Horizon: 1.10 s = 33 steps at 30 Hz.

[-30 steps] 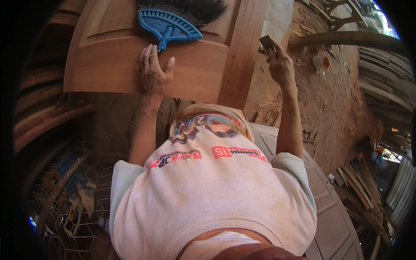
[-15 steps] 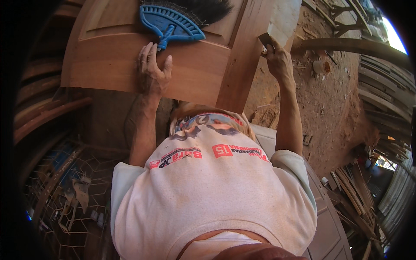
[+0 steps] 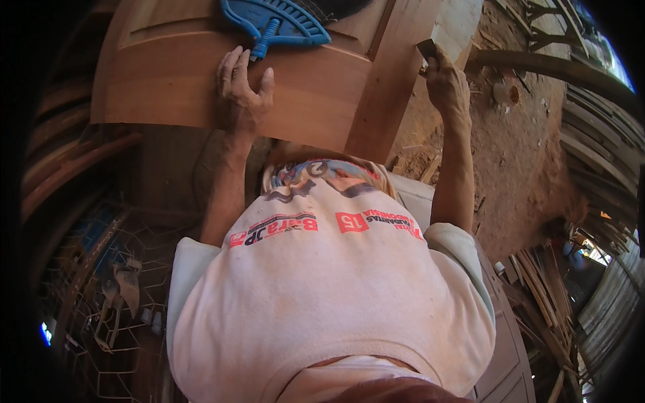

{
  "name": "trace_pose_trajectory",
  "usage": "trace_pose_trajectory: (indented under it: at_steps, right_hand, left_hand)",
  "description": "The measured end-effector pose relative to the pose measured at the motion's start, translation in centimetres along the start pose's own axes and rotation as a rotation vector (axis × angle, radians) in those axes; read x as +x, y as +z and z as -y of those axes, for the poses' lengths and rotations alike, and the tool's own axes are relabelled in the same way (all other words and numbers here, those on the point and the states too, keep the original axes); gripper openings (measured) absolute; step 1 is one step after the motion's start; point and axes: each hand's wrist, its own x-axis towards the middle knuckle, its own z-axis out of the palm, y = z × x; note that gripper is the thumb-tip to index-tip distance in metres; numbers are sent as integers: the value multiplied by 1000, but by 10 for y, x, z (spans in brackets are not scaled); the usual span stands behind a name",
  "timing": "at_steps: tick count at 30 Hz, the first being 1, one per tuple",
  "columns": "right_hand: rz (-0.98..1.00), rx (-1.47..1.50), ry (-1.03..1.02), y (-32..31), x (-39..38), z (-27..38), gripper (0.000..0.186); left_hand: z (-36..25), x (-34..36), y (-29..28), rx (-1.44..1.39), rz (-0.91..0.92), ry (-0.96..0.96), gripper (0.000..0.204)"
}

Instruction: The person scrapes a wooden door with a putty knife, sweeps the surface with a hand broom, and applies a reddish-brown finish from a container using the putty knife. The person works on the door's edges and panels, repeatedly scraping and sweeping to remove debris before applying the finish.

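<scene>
A panelled wooden door [image 3: 302, 84] lies flat in front of me. My left hand [image 3: 243, 94] rests on its near rail, fingers stretched out and thumb apart, holding nothing. Just beyond those fingertips is a blue plastic broom head [image 3: 279, 23] with dark bristles, lying on the door; its upper part is cut off by the picture's edge. At the door's right edge, my right hand [image 3: 449, 82] is closed around a small dark flat piece [image 3: 426, 48]. Whether that piece is a scraper blade or folded sandpaper I cannot tell. Its contact with the wood is unclear.
A round open container [image 3: 505, 94] sits on the dirt floor to the right, below a long wooden beam [image 3: 557, 65]. Stacked boards [image 3: 598, 127] line the right side. Wire mesh [image 3: 101, 282] and more timber stand at the left. Another panelled door [image 3: 507, 342] is behind me.
The whole view has shifted slightly, so door, broom and hands appear higher in the picture. Both hands keep nearly the same places on the door, with the same holds.
</scene>
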Motion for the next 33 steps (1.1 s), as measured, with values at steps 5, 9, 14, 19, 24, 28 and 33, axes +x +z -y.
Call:
trace_pose_trajectory:
  at_steps: [5,9,14,19,24,28,33]
  right_hand:
    - [33,-65,44,0,-2,2,45]
    - [-3,-130,-49,-8,4,2,44]
    - [113,-107,-173,-20,12,-1,41]
    - [159,-29,-168,-26,1,5,39]
    - [200,18,-172,-30,-14,10,39]
    - [231,-25,-93,-30,-34,19,40]
    - [166,-55,-201,-23,-54,15,37]
  left_hand:
    - [3,-3,3,-45,-8,-11,47]
    - [3,-5,4,-50,-16,-15,47]
    - [8,-6,8,-42,-49,-7,46]
    - [8,-3,9,-44,-55,-10,46]
    - [4,-2,5,-22,-30,-27,48]
    - [-2,-2,-6,-20,1,-33,47]
    - [3,0,0,-64,-51,-45,47]
